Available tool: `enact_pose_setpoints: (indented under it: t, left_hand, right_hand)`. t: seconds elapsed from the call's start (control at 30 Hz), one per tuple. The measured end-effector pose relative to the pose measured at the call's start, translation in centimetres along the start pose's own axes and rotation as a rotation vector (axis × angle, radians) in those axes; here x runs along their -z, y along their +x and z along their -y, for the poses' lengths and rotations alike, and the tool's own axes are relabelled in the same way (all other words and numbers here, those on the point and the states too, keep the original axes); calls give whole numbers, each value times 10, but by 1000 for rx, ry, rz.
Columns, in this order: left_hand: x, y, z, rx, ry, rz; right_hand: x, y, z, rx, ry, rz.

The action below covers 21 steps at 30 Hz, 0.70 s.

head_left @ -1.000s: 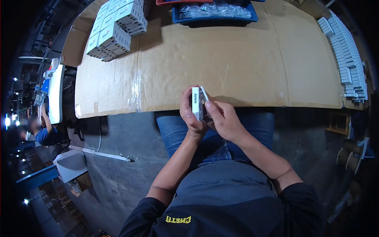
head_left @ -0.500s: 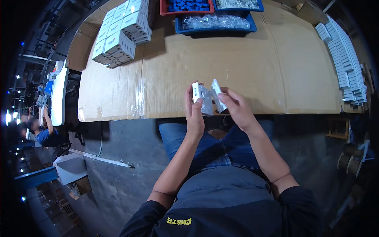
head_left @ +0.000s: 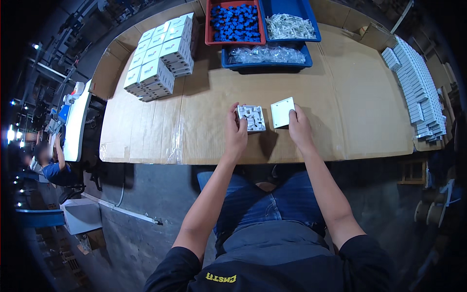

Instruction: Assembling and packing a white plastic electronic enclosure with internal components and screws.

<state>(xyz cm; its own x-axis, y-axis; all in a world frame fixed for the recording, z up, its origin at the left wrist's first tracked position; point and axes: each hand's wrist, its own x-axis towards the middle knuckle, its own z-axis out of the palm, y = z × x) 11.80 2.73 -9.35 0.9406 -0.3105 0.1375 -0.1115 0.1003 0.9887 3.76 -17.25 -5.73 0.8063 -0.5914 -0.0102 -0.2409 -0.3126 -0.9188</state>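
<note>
My left hand [head_left: 236,132] is closed on a square white plastic housing [head_left: 252,118], whose moulded, compartmented inner side faces up. A small gap to the right, my right hand [head_left: 300,127] grips a flat square white cover plate [head_left: 282,112] by its right edge, thumb on top. The plate is plain, with tiny marks near its corners. Both pieces are held over the near part of the cardboard-covered table [head_left: 219,146], apart from each other.
Stacked white boxes [head_left: 156,73] stand at the back left. At the back are a red tray [head_left: 208,29] of blue parts, a blue tray [head_left: 315,19] of white pieces and a blue tray [head_left: 226,59] of clear bags. Rows of white blocks [head_left: 413,82] line the right edge.
Both hands have turned their pieces from edge-on to flat, facing up, and drawn them further apart. The view has shifted, showing more of the trays at the back.
</note>
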Motion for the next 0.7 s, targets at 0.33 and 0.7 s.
enact_pose_setpoints:
  t: [0.33, 0.7]
  left_hand:
    - [23, -4, -35, -251, 871, 245]
    - [33, -7, -23, -274, 845, 222]
  right_hand:
    - [14, -3, -22, 565, -588, 84]
    - [25, -39, -30, 531, -602, 18]
